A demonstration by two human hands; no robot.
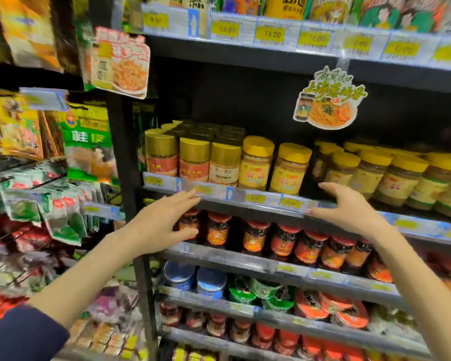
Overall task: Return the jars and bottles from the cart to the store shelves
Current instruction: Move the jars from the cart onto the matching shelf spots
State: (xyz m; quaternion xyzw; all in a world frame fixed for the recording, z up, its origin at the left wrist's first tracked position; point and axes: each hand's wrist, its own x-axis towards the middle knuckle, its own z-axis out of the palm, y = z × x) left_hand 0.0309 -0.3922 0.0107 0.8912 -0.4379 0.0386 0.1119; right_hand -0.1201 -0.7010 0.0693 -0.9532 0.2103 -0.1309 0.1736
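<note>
Two yellow-lidded jars [290, 169] stand at the front of the middle shelf [258, 204], beside three gold-lidded jars [194, 161] on their left. More yellow-lidded jars [375, 175] fill the shelf to the right. My left hand [164, 222] is held out with straight fingers just below the shelf's price rail and holds nothing. My right hand [346, 207] hovers in front of the shelf edge, right of the two yellow-lidded jars, fingers spread and loosely bent, also holding nothing. The cart is not in view.
Red-lidded dark jars [281, 241] line the shelf below. Lower shelves hold blue-lidded tubs [195, 281] and green and red bowls. Hanging snack packets [37, 204] fill the rack on the left. A paper promo sign [328, 100] hangs above the middle shelf. A gap shows between the jar groups [313, 178].
</note>
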